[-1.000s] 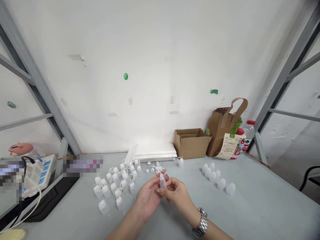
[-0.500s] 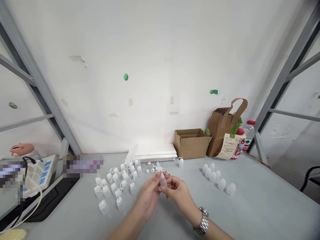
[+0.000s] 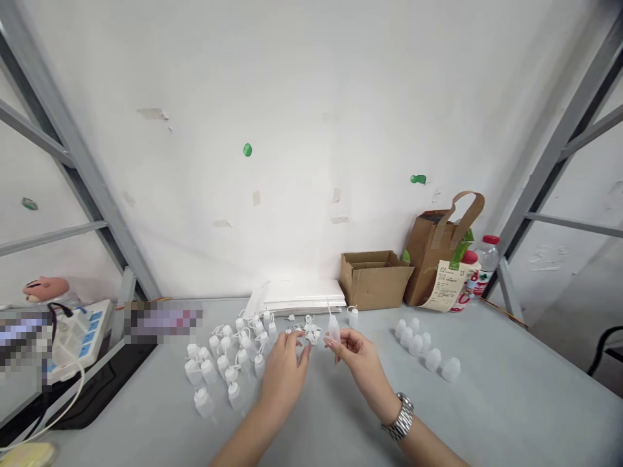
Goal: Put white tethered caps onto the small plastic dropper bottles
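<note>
A small translucent dropper bottle [image 3: 333,329] stands upright in my right hand [image 3: 359,355], pinched near its base between thumb and fingers; a thin nozzle points up from it. My left hand [image 3: 286,366] holds nothing, its thumb and fingers apart, close to a pile of small white caps [image 3: 311,329] on the table. To its left stand several capped white bottles [image 3: 222,364] in a loose group. One more capped bottle [image 3: 353,317] stands behind my right hand. Several translucent bottles without visible caps [image 3: 432,359] stand off to the right.
At the back lie stacked white sheets [image 3: 302,297] beside an open cardboard box [image 3: 377,285]. A brown paper bag [image 3: 422,259] and a red-capped bottle [image 3: 487,256] stand at the back right. A power strip [image 3: 80,344] with cables and a black mat [image 3: 109,383] lie left.
My hands have separated. The right one has carried the bottle slightly up and right, while the left has let go of it and opened toward the caps. A thin nozzle now shows on the bottle.
</note>
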`<action>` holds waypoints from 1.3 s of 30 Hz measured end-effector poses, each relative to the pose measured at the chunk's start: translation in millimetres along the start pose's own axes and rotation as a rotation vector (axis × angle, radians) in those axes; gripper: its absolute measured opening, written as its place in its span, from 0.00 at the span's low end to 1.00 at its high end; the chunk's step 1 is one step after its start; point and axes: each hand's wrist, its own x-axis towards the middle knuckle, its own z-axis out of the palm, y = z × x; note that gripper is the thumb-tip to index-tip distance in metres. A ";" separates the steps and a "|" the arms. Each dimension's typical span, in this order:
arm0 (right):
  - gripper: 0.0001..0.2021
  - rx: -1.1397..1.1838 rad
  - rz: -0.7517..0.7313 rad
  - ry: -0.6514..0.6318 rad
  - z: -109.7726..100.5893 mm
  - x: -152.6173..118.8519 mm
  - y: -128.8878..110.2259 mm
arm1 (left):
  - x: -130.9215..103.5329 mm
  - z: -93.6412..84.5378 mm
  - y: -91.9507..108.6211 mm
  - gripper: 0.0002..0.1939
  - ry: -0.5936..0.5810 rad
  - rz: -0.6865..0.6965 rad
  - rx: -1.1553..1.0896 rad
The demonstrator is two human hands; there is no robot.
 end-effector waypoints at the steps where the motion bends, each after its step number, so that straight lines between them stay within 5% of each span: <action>1: 0.15 -0.008 0.000 0.000 -0.5 0.4 1.1 | -1.5 2.6 -2.8 0.17 0.019 0.037 0.194; 5: 0.15 -0.052 -0.022 -0.009 -1.1 0.6 5.9 | -4.1 12.1 -10.7 0.17 0.009 0.085 0.537; 12: 0.16 -0.105 -0.028 0.014 -2.6 0.6 7.8 | 10.2 25.6 -22.6 0.20 0.013 0.368 0.495; 17: 0.17 -0.090 -0.028 0.015 -1.5 0.6 8.4 | 17.0 30.6 -31.1 0.24 -0.042 0.326 0.510; 27: 0.17 -0.089 -0.008 -0.009 0.0 -1.9 7.8 | 17.2 19.5 -24.7 0.11 -0.037 0.250 0.503; 39: 0.17 -0.104 -0.012 -0.022 -0.3 -1.7 12.5 | 17.2 14.6 -23.9 0.09 -0.055 0.229 0.381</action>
